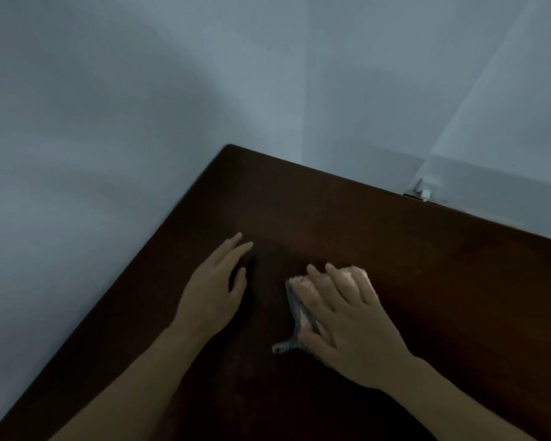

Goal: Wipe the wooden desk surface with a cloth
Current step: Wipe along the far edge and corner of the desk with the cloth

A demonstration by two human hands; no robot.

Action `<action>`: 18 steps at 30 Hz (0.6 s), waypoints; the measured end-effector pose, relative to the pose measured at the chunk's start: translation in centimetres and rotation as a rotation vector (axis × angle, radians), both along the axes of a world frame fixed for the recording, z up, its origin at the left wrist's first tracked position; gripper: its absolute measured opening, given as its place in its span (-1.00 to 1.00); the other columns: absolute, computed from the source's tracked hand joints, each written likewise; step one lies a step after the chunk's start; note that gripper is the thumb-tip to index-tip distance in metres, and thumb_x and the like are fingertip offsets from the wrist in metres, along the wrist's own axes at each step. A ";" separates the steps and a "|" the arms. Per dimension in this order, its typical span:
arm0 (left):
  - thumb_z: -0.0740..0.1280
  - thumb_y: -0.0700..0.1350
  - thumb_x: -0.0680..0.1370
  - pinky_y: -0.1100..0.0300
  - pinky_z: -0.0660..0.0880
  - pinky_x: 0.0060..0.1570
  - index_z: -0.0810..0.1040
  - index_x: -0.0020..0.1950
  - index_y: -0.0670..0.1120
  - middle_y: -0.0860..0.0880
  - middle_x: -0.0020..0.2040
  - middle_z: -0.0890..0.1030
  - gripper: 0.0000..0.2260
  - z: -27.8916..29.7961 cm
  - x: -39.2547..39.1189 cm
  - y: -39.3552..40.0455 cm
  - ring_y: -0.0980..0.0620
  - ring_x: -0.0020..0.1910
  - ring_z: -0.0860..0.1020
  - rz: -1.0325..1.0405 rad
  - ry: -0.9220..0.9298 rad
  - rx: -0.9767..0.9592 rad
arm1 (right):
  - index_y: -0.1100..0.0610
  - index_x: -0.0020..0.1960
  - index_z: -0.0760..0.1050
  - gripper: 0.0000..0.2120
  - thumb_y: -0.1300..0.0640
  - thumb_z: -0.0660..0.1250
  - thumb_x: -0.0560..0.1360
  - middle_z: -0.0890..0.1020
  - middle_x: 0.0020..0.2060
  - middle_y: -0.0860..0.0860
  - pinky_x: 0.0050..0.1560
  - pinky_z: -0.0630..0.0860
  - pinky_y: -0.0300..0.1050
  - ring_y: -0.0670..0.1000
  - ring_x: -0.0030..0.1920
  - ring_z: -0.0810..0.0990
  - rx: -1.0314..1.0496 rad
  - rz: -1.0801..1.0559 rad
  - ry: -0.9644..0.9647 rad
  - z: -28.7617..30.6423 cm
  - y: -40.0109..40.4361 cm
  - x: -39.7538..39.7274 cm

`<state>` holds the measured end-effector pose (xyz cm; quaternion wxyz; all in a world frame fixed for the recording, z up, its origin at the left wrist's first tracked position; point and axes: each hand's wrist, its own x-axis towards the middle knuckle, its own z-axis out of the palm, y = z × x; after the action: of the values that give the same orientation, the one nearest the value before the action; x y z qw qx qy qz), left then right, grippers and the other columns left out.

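A dark brown wooden desk [395, 249] fills the lower right of the head view, its far corner pointing up at the centre. My right hand [347, 319] lies flat with straight fingers on a small folded grey and pale pink cloth [295, 308], pressing it onto the wood. Most of the cloth is hidden under the palm; a grey corner sticks out at the lower left of the hand. My left hand [213, 288] rests flat on the desk just left of the cloth, fingers straight, holding nothing.
Pale walls [109, 138] run close along the desk's left and far edges and meet behind its corner. A small white fitting [425, 187] sits at the far edge on the right.
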<state>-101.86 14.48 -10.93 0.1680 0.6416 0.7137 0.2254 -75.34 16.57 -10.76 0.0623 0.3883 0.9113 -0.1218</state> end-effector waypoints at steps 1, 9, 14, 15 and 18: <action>0.13 0.04 0.68 0.08 0.12 0.56 0.31 0.57 0.10 0.09 0.61 0.22 -0.57 -0.3 -1.4 0.0 0.09 0.59 0.14 -0.058 0.093 0.003 | -0.17 0.67 -0.07 -0.34 -0.39 -0.10 0.65 0.05 0.66 -0.03 0.58 -0.07 0.27 0.09 0.65 -0.06 -0.010 0.030 -0.012 0.0 0.2 0.3; -0.07 0.23 0.65 0.19 -0.17 0.57 0.12 0.59 0.27 0.17 0.64 0.04 -0.51 -2.1 -4.4 0.0 0.14 0.63 -0.07 -0.091 0.280 -0.050 | -0.24 0.63 -0.26 -0.23 -0.50 -0.33 0.49 -0.14 0.67 -0.02 0.58 -0.20 0.29 0.13 0.65 -0.18 0.069 -0.269 -0.078 -0.4 16.8 -5.6; -0.12 0.25 0.62 0.22 -0.24 0.56 0.00 0.60 0.28 0.14 0.65 -0.09 -0.48 -1.6 -4.1 0.0 0.19 0.61 -0.17 -0.067 0.286 -0.084 | -0.18 0.65 -0.22 -0.28 -0.44 -0.20 0.59 -0.15 0.67 0.01 0.56 -0.22 0.33 0.17 0.64 -0.19 0.064 -0.348 -0.090 -0.7 19.2 -9.7; -0.14 0.26 0.61 0.23 -0.26 0.55 -0.02 0.60 0.29 0.15 0.64 -0.11 -0.48 -1.6 -4.0 0.0 0.20 0.61 -0.19 -0.066 0.294 -0.089 | -0.18 0.65 -0.22 -0.29 -0.43 -0.20 0.59 -0.14 0.67 0.01 0.56 -0.23 0.32 0.17 0.64 -0.18 0.072 -0.298 -0.078 -0.6 17.8 -9.8; -0.11 0.24 0.62 0.24 -0.24 0.55 0.01 0.61 0.26 0.14 0.65 -0.06 -0.47 -1.5 -4.0 0.2 0.17 0.62 -0.15 -0.075 0.308 -0.086 | -0.20 0.65 -0.17 -0.32 -0.41 -0.12 0.61 -0.04 0.67 -0.01 0.57 -0.19 0.33 0.14 0.65 -0.13 0.052 -0.097 -0.015 0.1 10.3 -8.0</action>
<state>-105.85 14.64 -12.43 0.0923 0.6868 0.7157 0.0871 -83.32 26.92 -10.66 0.0531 0.4346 0.8937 -0.0981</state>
